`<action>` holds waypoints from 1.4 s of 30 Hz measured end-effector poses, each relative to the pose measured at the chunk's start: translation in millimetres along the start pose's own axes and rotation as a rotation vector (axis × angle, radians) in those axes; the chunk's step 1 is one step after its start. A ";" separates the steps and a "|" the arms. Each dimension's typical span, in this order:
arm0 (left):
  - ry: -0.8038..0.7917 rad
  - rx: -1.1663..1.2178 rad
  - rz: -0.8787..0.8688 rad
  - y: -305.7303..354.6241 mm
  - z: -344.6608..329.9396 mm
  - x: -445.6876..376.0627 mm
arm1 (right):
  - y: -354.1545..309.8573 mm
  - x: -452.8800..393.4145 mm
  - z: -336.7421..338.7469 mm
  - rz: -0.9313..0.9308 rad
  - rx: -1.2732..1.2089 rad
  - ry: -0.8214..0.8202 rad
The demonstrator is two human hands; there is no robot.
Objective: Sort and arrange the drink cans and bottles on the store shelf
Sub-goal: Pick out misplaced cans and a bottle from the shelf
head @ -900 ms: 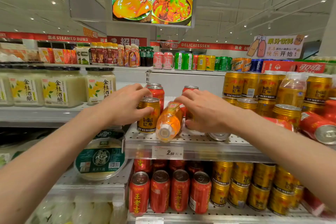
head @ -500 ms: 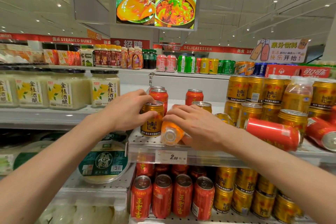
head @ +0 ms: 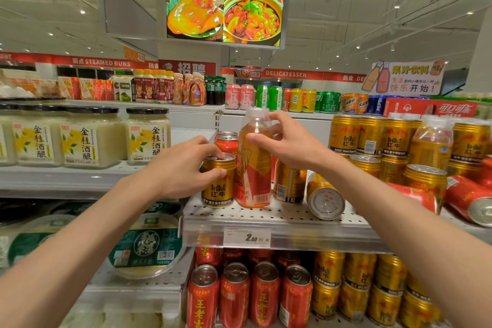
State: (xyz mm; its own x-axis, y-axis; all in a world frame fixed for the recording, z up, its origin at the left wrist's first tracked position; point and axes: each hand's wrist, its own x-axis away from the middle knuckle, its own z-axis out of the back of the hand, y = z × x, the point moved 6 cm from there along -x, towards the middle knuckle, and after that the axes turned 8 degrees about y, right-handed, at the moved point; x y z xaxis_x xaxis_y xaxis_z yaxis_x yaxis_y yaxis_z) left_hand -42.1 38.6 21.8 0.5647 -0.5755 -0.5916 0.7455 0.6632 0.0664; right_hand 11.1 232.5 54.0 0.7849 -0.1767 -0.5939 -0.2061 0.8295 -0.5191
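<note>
A gold Red Bull can (head: 218, 185) stands upright at the front left of the perforated metal shelf (head: 282, 218); my left hand (head: 183, 165) grips it from the left, fingers over its top. Right beside it an orange drink bottle (head: 254, 168) with a clear cap stands upright, and my right hand (head: 287, 141) holds it near the neck. Behind them stand two red cans (head: 226, 142). Another gold can (head: 288, 184) stands behind the bottle, and a gold can (head: 325, 198) lies on its side just to the right.
Stacked gold cans (head: 372, 141) and another orange bottle (head: 431, 144) fill the shelf's right side, with red cans (head: 468, 200) lying on their sides. Below are rows of upright red cans (head: 250, 298) and gold cans (head: 356, 287). Glass jars (head: 93, 138) line the left shelf.
The orange bottle lay on its side with its cap toward me; my right hand has stood it upright beside the gold can. My left hand stayed on the gold can.
</note>
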 end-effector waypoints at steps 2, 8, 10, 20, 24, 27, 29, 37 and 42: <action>0.005 -0.026 -0.001 -0.3 -1.0 -0.2 | 0.2 -1.2 -4.6 -0.019 0.009 -0.006; 0.038 -0.082 0.004 1.9 -0.9 0.1 | 7.7 7.4 -4.2 0.016 0.064 0.018; 0.058 -0.107 0.004 3.0 -0.4 1.4 | 6.7 9.1 -3.1 0.023 0.109 -0.030; 0.263 0.064 0.011 36.4 4.2 -3.1 | 23.0 59.5 58.2 0.252 0.583 -0.126; 0.267 0.105 0.096 53.9 -9.5 -19.4 | 45.2 92.6 54.0 0.329 0.663 -0.321; 0.272 0.162 0.153 58.1 -21.9 -26.5 | 57.0 102.7 52.5 0.366 0.711 -0.339; 0.275 0.184 0.167 61.3 -28.6 -26.0 | 58.5 104.0 51.3 0.399 0.738 -0.316; 0.279 0.200 0.175 58.6 -34.1 -24.6 | 58.8 94.8 65.8 0.408 0.651 -0.275; 0.274 0.192 0.190 57.4 -35.9 -24.8 | 65.0 69.4 83.1 0.135 0.326 -0.142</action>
State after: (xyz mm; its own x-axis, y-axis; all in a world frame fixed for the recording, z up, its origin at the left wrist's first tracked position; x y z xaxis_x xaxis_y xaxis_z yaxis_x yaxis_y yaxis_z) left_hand -26.1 108.2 11.4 0.6026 -0.2844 -0.7457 0.7043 0.6288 0.3293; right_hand 100.7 318.1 30.1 0.8412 0.0024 -0.5407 -0.1349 0.9693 -0.2057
